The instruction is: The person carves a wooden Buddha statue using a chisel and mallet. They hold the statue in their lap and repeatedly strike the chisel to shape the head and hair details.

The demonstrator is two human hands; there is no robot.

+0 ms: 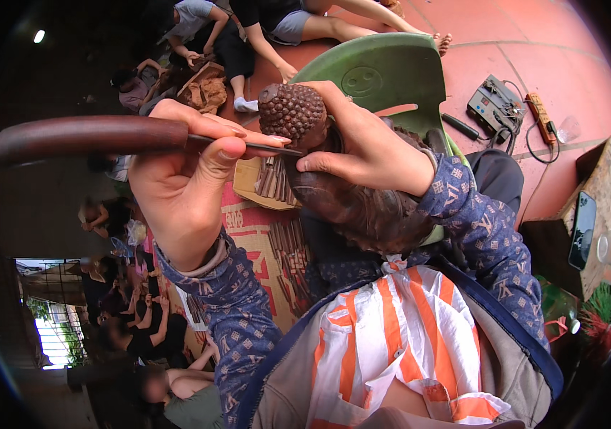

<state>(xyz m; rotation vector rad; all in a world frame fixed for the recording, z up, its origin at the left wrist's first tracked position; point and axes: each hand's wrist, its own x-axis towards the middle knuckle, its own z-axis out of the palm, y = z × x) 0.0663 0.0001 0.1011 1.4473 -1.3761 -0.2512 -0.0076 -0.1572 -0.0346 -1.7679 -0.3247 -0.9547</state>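
My left hand [191,171] is closed around a carving chisel [91,137], which has a long, curved dark wooden handle and a thin metal blade. The blade's tip rests at or very near the face side of a dark brown carved wooden statue [355,207]. Tight round knobs cover the statue's head [292,111]. Across the head and neck lies my right hand [373,146], gripping the statue with its thumb beside the blade tip. The statue tilts over my lap, and my right hand and sleeve hide part of it.
Behind the statue is a green plastic chair [391,68]. Several carving tools [287,257] lie on a red mat, others in a tray [248,179]. At right are a grey electric box [495,104], a power strip [541,118] and a phone [583,229] on a wooden box. Other people sit nearby.
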